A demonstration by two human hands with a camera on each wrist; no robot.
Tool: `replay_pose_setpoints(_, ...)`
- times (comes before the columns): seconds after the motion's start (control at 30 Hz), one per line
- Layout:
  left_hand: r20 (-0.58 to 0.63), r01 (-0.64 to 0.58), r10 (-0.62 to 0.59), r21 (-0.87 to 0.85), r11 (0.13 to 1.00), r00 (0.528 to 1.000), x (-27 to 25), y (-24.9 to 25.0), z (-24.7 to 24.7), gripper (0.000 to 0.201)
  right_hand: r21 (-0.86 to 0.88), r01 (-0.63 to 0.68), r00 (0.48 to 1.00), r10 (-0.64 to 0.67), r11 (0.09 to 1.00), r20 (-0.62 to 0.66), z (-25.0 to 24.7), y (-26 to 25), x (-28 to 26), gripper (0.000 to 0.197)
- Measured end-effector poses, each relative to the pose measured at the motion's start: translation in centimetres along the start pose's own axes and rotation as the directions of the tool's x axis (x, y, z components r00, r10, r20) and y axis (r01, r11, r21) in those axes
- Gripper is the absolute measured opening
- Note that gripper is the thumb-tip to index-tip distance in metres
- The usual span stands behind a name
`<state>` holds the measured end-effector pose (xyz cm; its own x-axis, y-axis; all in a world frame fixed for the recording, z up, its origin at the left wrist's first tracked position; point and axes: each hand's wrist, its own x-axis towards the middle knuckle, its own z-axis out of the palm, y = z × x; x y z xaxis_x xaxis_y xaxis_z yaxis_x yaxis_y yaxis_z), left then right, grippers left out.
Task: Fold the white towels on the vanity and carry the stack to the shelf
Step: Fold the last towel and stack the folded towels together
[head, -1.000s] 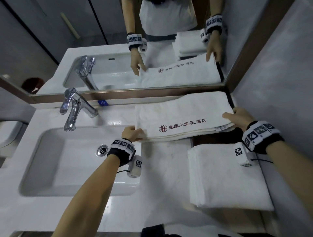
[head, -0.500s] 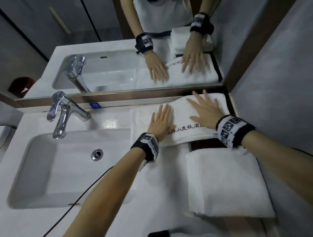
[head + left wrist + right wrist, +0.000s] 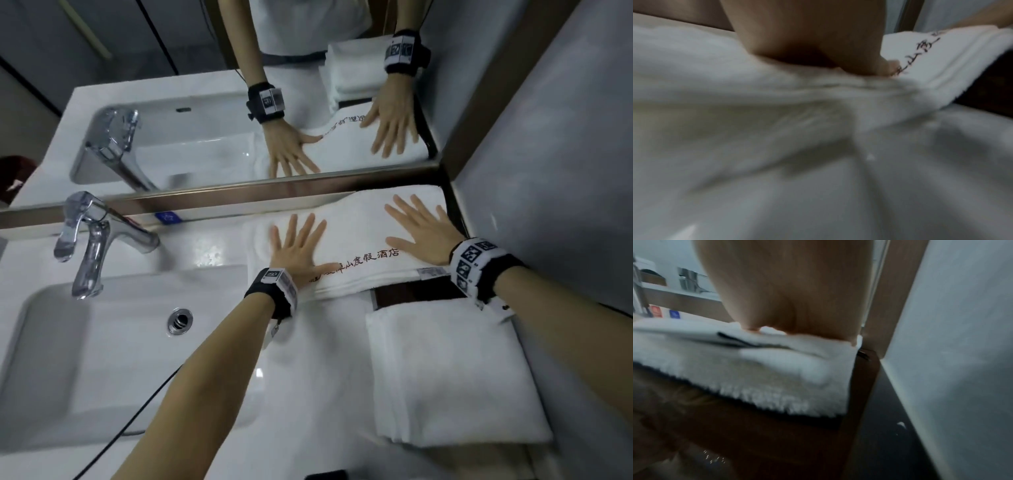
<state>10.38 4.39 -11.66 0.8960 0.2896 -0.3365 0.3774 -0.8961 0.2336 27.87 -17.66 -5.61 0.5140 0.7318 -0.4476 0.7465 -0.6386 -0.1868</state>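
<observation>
Palms down: left hand point(image 3: 294, 248) and right hand point(image 3: 423, 236) lie flat, fingers spread, gripping nothing, on the lettered towel point(image 3: 356, 240) against the mirror point(image 3: 308, 192). Folded towel point(image 3: 452, 377) waits nearer on the bench point(image 3: 325, 342). Risk: uneven pressure could skew the layers, leaving a crooked fold.

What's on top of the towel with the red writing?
Both hands lie flat on the lettered towel: left hand near its left end, right hand near its right. The left hand covers the start of the lettering.
</observation>
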Motion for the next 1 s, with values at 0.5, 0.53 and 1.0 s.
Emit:
replay_pose_setpoints(0.5, 0.060, -0.133, 0.139, -0.092, 0.987, 0.988, -0.4, 1.4, -2.9, 0.098, 0.543, -0.513, 0.834, 0.537, 0.665, 0.130, -2.3, 1.8, -2.0, 0.089)
replay_pose_setpoints(0.53, 0.097, -0.119, 0.128, -0.099, 0.988, 0.987, 0.4, 2.4, -2.9, 0.101, 0.557, -0.531, 0.826, 0.536, 0.639, 0.174, -2.5, 2.0, -1.8, 0.085)
replay_pose_setpoints(1.0, 0.185, -0.086, 0.077, 0.045, 0.995, 0.980, 3.9, 5.4, -2.0, 0.140, 0.735, -0.507, 0.830, 0.484, 0.450, 0.277, -2.6, 1.1, -1.5, 0.064)
